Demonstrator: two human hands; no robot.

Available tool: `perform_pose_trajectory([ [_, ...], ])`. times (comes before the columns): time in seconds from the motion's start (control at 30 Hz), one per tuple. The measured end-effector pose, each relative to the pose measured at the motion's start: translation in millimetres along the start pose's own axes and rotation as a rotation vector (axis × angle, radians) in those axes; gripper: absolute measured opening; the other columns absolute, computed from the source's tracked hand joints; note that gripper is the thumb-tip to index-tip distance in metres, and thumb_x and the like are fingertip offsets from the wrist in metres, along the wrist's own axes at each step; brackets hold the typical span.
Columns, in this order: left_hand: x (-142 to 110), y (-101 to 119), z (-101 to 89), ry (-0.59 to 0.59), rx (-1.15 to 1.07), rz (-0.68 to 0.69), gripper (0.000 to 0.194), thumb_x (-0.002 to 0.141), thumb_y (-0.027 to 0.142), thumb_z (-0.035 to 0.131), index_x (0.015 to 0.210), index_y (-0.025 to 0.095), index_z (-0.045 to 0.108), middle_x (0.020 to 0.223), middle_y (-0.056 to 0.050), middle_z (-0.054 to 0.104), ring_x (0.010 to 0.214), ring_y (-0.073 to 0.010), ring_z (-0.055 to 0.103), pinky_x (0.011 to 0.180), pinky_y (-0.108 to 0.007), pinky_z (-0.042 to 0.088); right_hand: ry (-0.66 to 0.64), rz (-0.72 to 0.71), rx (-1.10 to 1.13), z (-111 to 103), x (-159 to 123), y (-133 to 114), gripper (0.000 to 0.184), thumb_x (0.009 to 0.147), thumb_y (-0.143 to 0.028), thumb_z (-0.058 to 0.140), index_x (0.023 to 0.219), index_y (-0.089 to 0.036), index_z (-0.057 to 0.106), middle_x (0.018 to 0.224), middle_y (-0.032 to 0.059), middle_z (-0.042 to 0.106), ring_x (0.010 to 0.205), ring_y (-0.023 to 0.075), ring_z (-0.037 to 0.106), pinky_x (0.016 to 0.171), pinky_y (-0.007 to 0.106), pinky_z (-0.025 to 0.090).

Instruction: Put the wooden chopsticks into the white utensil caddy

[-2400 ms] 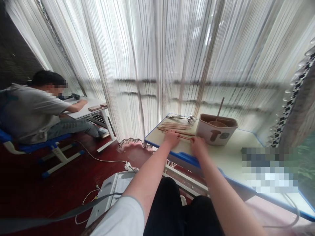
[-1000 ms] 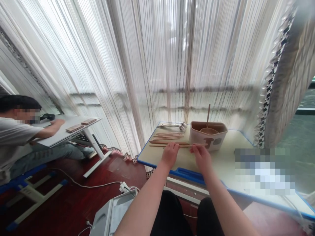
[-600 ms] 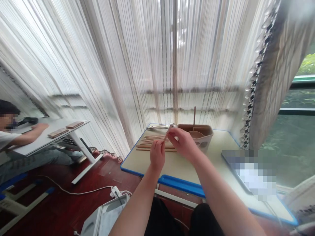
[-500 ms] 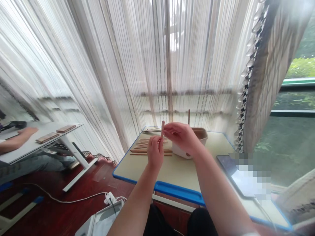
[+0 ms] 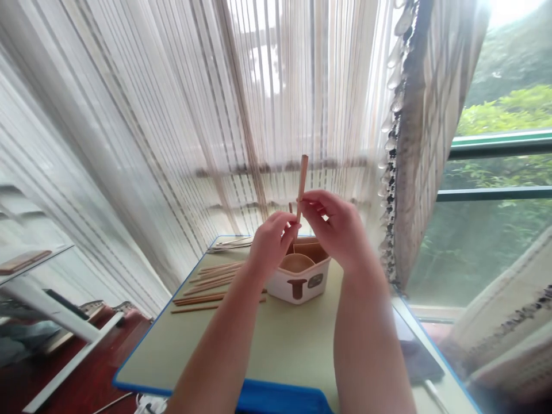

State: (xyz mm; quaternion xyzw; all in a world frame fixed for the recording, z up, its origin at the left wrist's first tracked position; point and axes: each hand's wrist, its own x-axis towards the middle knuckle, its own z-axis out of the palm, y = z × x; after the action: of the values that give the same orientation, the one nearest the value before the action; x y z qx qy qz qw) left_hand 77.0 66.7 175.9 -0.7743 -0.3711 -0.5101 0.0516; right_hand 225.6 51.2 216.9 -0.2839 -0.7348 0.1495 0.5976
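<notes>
A light wooden chopstick (image 5: pixel 303 175) stands nearly upright above the holder, its top leaning slightly right. My left hand (image 5: pixel 272 240) pinches its lower part between thumb and fingers. The fingertips of my right hand (image 5: pixel 338 227) grip it a little higher up, from the right. Under both hands is a white utensil holder (image 5: pixel 282 290) with brown compartments inside and a brown T-shaped mark on its front. Behind the held one, the tip of another thin brown stick (image 5: pixel 290 207) shows. Several wooden chopsticks (image 5: pixel 213 282) lie left of the holder, partly hidden by my left arm.
Thin metal utensils (image 5: pixel 233 244) lie at the back left of the blue-edged table (image 5: pixel 297 339). A tablet (image 5: pixel 416 359) with a white cable rests at the right, partly behind my right forearm. Curtains (image 5: pixel 172 115) hang close behind; another white table (image 5: pixel 34 261) stands at the left.
My hands have moved over the holder with the chopstick, and more of it sticks up above my fingers. The view has come closer and turned right; the other person's arm is out of view.
</notes>
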Motion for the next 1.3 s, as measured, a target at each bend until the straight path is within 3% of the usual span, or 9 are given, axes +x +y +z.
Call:
perform_pose_trajectory([
  [0.1,16.5,-0.4,4.2,-0.071,0.028,0.026,0.011,0.085,0.024,0.051,0.086,0.018,0.059,0.080,-0.001,0.059,0.064,-0.0089,0.053,0.064,-0.022,0.043,0.080,-0.009,-0.092,-4.3,3.6,7.3,0.014,0.084,-0.030,0.050,0.089,-0.021,0.060,0.088,0.0027,0.064,0.075,0.0129,0.059,0.066,0.027,0.048],
  [0.23,26.2,-2.1,4.3,-0.072,0.041,0.034,0.008,0.080,0.023,0.057,0.080,0.018,0.063,0.073,0.001,0.060,0.063,-0.0094,0.053,0.061,-0.022,0.042,0.100,-0.019,-0.129,-6.0,6.0,14.5,0.012,0.086,-0.028,0.048,0.088,-0.021,0.058,0.087,0.0016,0.063,0.077,0.0127,0.059,0.069,0.028,0.048],
  [0.43,23.2,-11.1,7.4,-0.001,-0.001,0.012,0.009,0.078,0.024,0.058,0.078,0.017,0.065,0.068,0.000,0.061,0.060,-0.0094,0.053,0.061,-0.022,0.043,0.088,-0.012,-0.155,2.4,7.8,16.8,0.012,0.086,-0.027,0.048,0.089,-0.022,0.058,0.090,0.0021,0.064,0.079,0.0132,0.060,0.069,0.028,0.048],
  [0.67,21.6,-8.8,14.9,0.004,0.020,-0.014,0.011,0.080,0.024,0.056,0.079,0.017,0.065,0.070,0.000,0.060,0.059,-0.0096,0.053,0.060,-0.023,0.042,0.127,0.022,-0.184,3.4,9.4,16.4,0.010,0.084,-0.027,0.051,0.086,-0.021,0.059,0.084,0.0016,0.065,0.075,0.0135,0.060,0.068,0.028,0.048],
  [0.87,22.1,-5.5,6.8,-0.022,-0.015,0.012,0.010,0.080,0.024,0.058,0.081,0.019,0.066,0.073,-0.001,0.063,0.065,-0.0112,0.055,0.062,-0.023,0.043,0.136,0.023,-0.151,2.2,7.8,11.2,0.011,0.083,-0.028,0.052,0.088,-0.021,0.060,0.086,0.0021,0.066,0.076,0.0134,0.060,0.067,0.027,0.048],
  [1.07,20.8,-15.3,3.8,-0.070,0.022,-0.004,0.010,0.078,0.025,0.060,0.078,0.020,0.069,0.070,-0.001,0.064,0.061,-0.0116,0.055,0.060,-0.025,0.042,0.088,0.079,-0.085,4.7,9.4,22.0,0.016,0.082,-0.032,0.054,0.088,-0.020,0.062,0.082,0.0023,0.067,0.073,0.0136,0.062,0.068,0.028,0.050],
  [1.3,20.5,-18.8,3.7,0.038,-0.067,-0.149,0.016,0.071,0.028,0.066,0.084,0.020,0.069,0.072,0.000,0.066,0.050,-0.0076,0.049,0.055,-0.023,0.044,0.064,0.172,-0.040,11.1,13.3,44.0,0.020,0.080,-0.034,0.055,0.087,-0.018,0.065,0.079,0.0026,0.068,0.072,0.0136,0.063,0.068,0.028,0.050],
])
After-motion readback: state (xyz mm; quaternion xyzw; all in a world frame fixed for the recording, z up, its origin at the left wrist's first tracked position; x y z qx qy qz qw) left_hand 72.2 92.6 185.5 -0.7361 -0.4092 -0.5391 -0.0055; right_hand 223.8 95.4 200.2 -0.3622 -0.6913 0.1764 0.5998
